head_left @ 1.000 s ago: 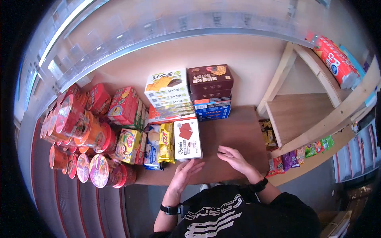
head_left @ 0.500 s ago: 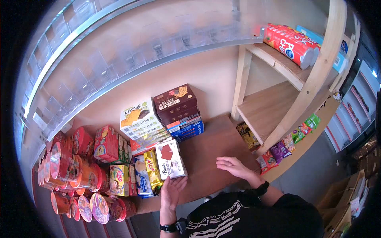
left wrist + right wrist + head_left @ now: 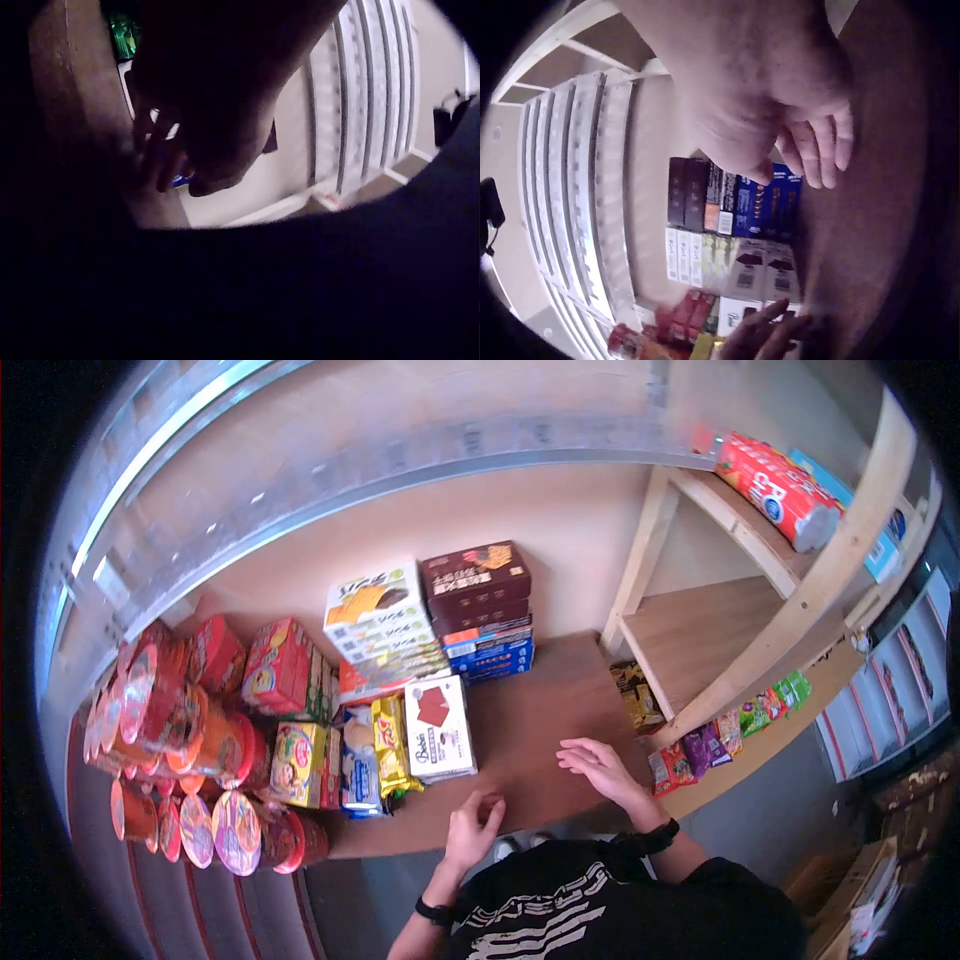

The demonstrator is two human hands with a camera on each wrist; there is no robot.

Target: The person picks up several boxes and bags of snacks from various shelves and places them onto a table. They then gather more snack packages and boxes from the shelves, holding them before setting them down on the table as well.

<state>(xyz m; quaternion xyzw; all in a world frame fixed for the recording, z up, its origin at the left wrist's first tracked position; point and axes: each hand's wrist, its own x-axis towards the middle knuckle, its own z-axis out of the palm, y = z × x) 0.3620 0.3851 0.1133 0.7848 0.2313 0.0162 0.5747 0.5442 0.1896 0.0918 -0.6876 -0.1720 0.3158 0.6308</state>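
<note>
My left hand is over the front edge of the brown table, fingers loosely bent and holding nothing, a little in front of a white Bebin box. To its right, my right hand hovers above the table with relaxed fingers and nothing in them. In the right wrist view the right hand appears palm side, the blue boxes beyond its fingers. The left wrist view is dark; the left hand shows as a shadowed shape. Beside the white box lie yellow packs.
Stacked white biscuit boxes and brown boxes stand along the wall. Red noodle cups crowd the left side. A wooden shelf with red canisters is at the right; a clear rack hangs above.
My left hand has drawn back from the front of the white box, its fingers now more bent. The right hand stays raised over the table. The head view has swung right, then partly back.
</note>
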